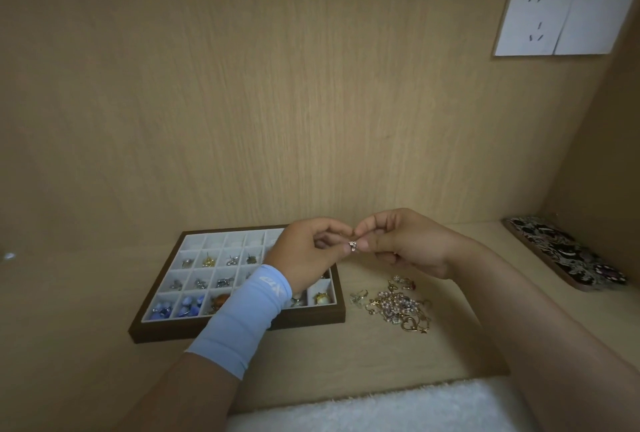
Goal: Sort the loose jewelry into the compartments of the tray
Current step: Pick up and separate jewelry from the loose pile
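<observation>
A brown tray (162,327) with white square compartments lies on the wooden shelf at left; several compartments hold silver, gold, blue and orange pieces. My left hand (304,255), with a light blue wrist sleeve, hovers over the tray's right side. My right hand (405,241) meets it just right of the tray's far corner. Both hands pinch one small silver earring (352,246) between their fingertips. A loose pile of jewelry (398,303) with pearls, gold hearts and chains lies on the shelf right of the tray, below my right hand.
A patterned phone case (564,251) lies at the far right by the side wall. A white fluffy cloth (381,407) covers the near edge. A white wall socket (561,16) sits high on the back panel.
</observation>
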A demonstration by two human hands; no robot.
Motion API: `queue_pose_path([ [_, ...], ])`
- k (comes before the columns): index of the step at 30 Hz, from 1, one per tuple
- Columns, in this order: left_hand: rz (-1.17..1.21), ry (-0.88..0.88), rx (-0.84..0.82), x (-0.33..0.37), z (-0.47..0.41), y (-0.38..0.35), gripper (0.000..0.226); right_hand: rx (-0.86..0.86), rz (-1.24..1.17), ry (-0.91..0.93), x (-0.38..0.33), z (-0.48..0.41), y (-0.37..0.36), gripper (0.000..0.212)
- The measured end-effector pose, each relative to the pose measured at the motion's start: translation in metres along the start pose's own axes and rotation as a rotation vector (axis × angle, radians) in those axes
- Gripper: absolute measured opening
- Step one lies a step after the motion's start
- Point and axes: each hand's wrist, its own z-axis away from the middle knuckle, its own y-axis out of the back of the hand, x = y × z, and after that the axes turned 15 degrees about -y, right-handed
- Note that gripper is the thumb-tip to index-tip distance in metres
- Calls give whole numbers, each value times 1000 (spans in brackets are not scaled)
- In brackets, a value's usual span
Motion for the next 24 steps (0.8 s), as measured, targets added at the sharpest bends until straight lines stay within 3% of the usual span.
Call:
queue_pose_path([
  [6,77,-28,39,6,0,11,13,6,-101,3,-4,-2,-3,12],
  [10,120,38,100,9,-2,18,8,121,-113,33,-14,1,-17,10],
  [17,102,155,232,13,-5,50,6,292,84,297,-48,-10,-44,16],
  [24,58,156,325,-3,-5,72,9,430,355,414,-68,-48,-59,4],
])
